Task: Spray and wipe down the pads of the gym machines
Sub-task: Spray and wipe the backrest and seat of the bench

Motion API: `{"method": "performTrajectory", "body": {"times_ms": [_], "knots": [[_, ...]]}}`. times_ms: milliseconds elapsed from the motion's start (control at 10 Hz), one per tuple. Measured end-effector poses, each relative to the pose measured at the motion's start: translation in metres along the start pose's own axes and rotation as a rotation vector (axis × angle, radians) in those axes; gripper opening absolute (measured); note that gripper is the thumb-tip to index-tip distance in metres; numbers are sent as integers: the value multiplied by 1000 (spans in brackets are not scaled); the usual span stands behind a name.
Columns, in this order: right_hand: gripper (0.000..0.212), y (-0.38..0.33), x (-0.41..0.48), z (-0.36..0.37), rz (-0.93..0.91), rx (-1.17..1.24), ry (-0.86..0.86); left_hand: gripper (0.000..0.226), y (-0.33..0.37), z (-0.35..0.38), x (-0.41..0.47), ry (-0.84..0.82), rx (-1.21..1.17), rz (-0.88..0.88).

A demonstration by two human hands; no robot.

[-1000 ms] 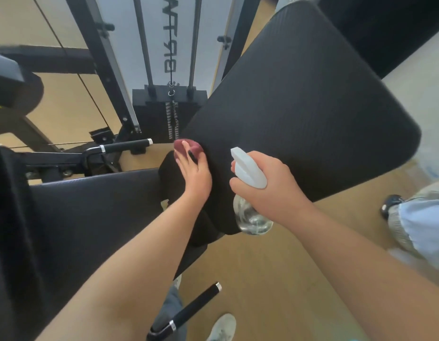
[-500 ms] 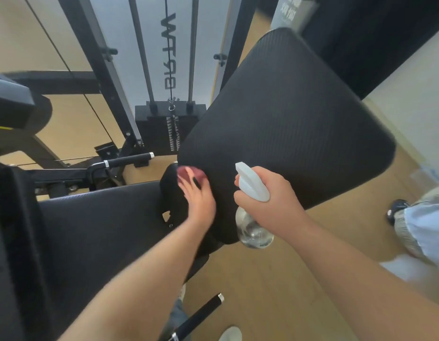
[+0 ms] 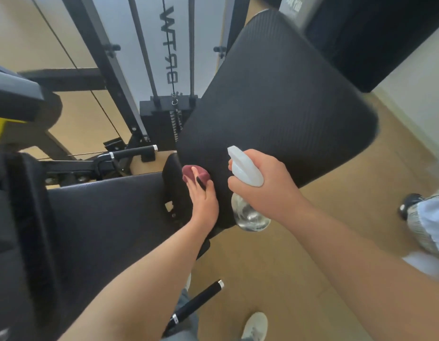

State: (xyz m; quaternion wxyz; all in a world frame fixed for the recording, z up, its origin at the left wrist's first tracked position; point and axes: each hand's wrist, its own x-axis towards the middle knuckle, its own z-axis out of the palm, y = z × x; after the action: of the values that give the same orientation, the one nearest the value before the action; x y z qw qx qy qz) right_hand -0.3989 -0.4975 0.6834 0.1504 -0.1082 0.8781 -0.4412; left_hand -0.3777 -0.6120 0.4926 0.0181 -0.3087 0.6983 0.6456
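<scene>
One cloth (image 3: 196, 174), one bottle (image 3: 248, 193), two pads: my left hand (image 3: 203, 200) presses the cloth under its fingers against the back pad (image 3: 282, 99); my right hand (image 3: 265, 183) grips the bottle.

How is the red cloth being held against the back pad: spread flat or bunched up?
Bunched up. The red cloth shows as a small wad under the left hand's fingers, pressed on the back pad's lower edge.

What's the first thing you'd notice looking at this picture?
Probably the big black back pad tilting across the middle. Right below it, the left hand presses a dark red cloth on the pad's lower edge, while the right hand grips a clear spray bottle beside it.
</scene>
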Motion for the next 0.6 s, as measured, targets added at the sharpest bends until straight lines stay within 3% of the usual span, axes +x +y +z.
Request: {"method": "performTrajectory", "body": {"times_ms": [100,300,400,500,600], "knots": [[10,1,-22,-18,-57,-15,-11,71,-12,13,-36,7,-54,-42],[10,11,-75,-69,-150,-50,-45,58,13,48,-97,183,-33,-254],[11,16,-102,-104,-187,-44,-37,60,55,61,-123,148,6,-260],[10,20,-120,-136,-241,-61,-5,75,89,83,-136,76,65,-205],[9,26,-131,-157,-274,-44,41,72,134,105,-152,14,179,-106]]}}
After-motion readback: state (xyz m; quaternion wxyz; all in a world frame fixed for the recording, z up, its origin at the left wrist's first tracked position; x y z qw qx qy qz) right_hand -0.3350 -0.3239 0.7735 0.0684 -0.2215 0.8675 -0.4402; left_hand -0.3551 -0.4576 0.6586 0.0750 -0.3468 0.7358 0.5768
